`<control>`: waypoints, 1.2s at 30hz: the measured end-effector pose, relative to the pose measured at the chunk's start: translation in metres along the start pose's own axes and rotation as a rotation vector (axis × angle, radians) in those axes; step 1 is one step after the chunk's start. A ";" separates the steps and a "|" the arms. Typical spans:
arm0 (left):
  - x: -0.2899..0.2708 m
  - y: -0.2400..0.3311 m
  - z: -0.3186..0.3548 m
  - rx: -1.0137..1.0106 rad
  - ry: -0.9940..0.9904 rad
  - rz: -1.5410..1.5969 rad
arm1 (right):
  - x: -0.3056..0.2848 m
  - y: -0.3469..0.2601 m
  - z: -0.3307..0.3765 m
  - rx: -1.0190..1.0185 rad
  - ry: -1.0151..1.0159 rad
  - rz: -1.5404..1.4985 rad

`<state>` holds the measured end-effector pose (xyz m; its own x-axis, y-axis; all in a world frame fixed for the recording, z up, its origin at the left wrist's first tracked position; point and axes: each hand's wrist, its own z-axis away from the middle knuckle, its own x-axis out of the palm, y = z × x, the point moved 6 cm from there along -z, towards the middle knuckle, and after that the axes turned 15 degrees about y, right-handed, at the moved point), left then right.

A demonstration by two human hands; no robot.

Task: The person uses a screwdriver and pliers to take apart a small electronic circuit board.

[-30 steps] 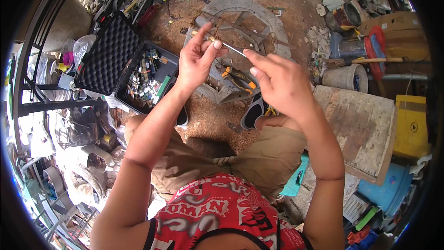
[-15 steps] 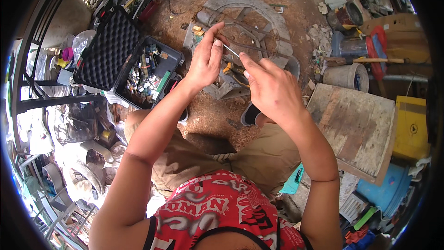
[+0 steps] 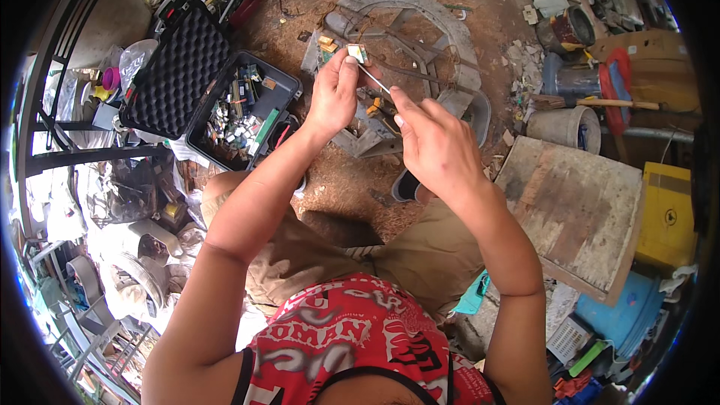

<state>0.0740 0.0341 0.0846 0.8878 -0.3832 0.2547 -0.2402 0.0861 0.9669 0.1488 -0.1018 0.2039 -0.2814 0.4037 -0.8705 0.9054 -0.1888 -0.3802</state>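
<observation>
My left hand (image 3: 334,97) is closed around a small flat piece (image 3: 356,52) with a pale, greenish and yellow face, which sticks out past the fingertips. In my right hand (image 3: 442,139) is a thin straight metal rod (image 3: 376,79), like a screwdriver shaft; any handle is hidden in the palm. The index finger lies along the rod, and its far end meets the left thumb and the piece. Beneath both hands, a grey ring-shaped metal frame (image 3: 454,41) lies on the ground, with yellow-handled pliers (image 3: 375,107) on it.
An open black case (image 3: 289,90) with a foam lid (image 3: 176,67) holds several small electronic parts at the left. To the right are a worn wooden board (image 3: 570,210), a grey bucket (image 3: 562,126), a yellow box (image 3: 667,214) and a blue container (image 3: 622,307). Clutter lines both sides.
My left hand has turned and its raised fingers have curled, bringing the small piece into sight. My right hand keeps the rod in nearly the same place.
</observation>
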 end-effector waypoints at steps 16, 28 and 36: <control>0.000 0.061 0.018 0.725 -0.009 -0.551 | 0.015 0.053 0.006 0.535 0.200 -0.824; 0.013 0.056 0.025 0.395 -0.255 -0.254 | 0.033 0.050 -0.042 0.305 0.088 -0.698; 0.005 0.031 0.017 -0.207 -0.313 0.181 | 0.023 0.043 -0.056 0.244 -0.054 -0.639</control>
<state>0.0645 0.0186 0.1152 0.6687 -0.6029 0.4352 -0.2696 0.3488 0.8976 0.1991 -0.0506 0.1851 -0.7575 0.4591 -0.4641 0.4611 -0.1272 -0.8782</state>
